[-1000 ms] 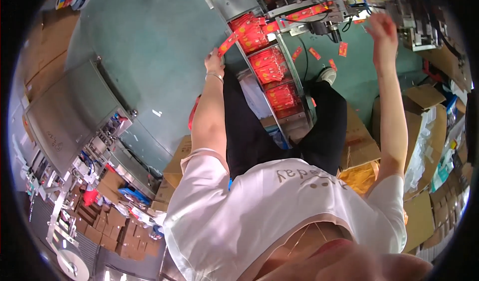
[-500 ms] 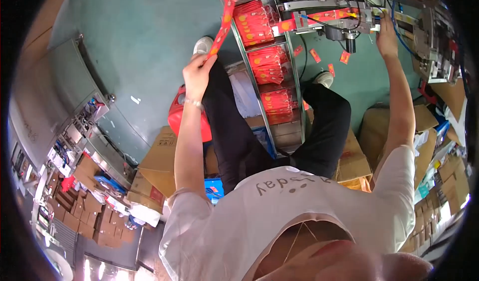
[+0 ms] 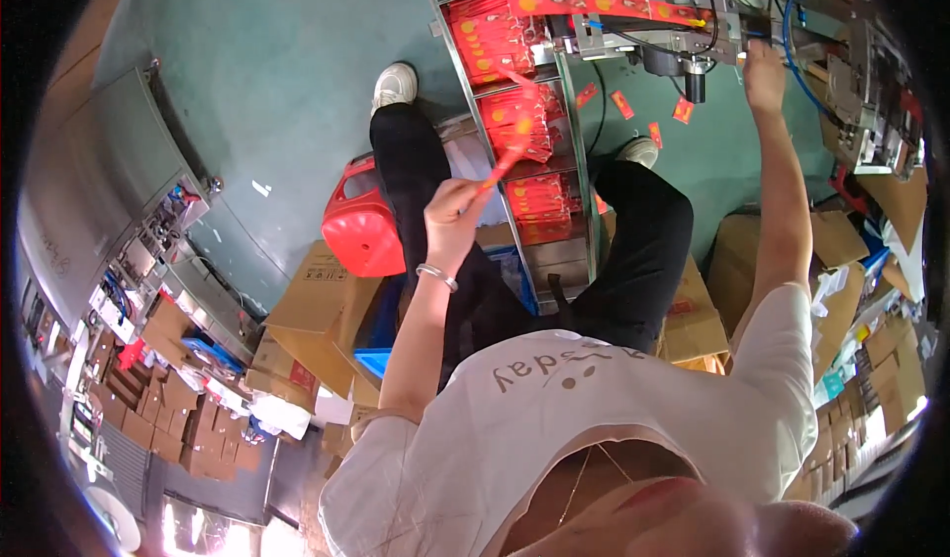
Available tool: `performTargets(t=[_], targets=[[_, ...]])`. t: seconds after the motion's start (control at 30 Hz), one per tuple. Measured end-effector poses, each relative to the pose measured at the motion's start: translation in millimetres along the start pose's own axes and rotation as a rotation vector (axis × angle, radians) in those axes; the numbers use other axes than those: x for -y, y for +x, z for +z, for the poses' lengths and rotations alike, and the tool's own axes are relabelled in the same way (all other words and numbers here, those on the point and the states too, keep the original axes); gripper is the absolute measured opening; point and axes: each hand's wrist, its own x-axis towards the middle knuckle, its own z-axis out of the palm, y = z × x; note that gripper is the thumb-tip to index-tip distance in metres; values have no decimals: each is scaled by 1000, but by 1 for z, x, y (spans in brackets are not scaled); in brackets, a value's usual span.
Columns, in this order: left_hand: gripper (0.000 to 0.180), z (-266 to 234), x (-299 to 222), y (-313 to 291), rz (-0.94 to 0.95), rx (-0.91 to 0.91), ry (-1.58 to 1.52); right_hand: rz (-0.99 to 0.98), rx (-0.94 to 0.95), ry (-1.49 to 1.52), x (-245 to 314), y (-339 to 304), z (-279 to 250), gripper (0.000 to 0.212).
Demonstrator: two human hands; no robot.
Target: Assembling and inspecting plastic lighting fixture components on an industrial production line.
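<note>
My left hand [image 3: 455, 216] is closed on the end of a red strip of packets [image 3: 513, 139] with orange spots. The strip rises tilted over a narrow metal rack [image 3: 591, 260], its far part smeared by motion. Folded red packet strips [image 3: 492, 38] fill the rack's far compartment, and similar stacks [image 3: 537, 198] lie in the nearer ones. Another red strip [image 3: 604, 5] runs out of the machine [image 3: 668, 62] and reaches over the far compartment. My right hand [image 3: 764, 80] is up against the machine at the right, its fingertips hidden among the metal parts.
Loose red packets [image 3: 621, 105] lie on the green floor [image 3: 267, 72] beneath the machine. By my left leg are a red plastic stool [image 3: 361, 231] and a cardboard box [image 3: 315, 300]. More cardboard [image 3: 752, 250] stands at my right. A grey metal cabinet [image 3: 109, 191] is at far left.
My left hand has moved right and nearer me, carrying its strip from beside the rack to over it. The strip from the machine now extends further left. My right hand stays at the machine.
</note>
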Motion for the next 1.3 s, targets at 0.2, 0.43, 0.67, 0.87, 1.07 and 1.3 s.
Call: performTargets(t=[0.2, 0.43, 0.67, 0.87, 1.07, 1.3], targets=[[11, 53, -34, 24, 240, 268, 87, 97, -164, 295, -5, -29, 24, 12], [15, 70, -63, 75, 420, -83, 24, 150, -182, 351, -10, -15, 3, 17], [17, 64, -100, 167, 165, -211, -583, 587, 81, 347, -60, -99, 85, 26], [20, 79, -115, 157, 193, -179, -688, 1424, 359, 373, -167, -439, 117, 49], [8, 69, -89, 34, 363, -188, 142, 1127, 378, 1360, 34, -364, -27, 39], [16, 129, -92, -47, 308, 617, -39, 894, 437, 2285, 169, -225, -167, 39]])
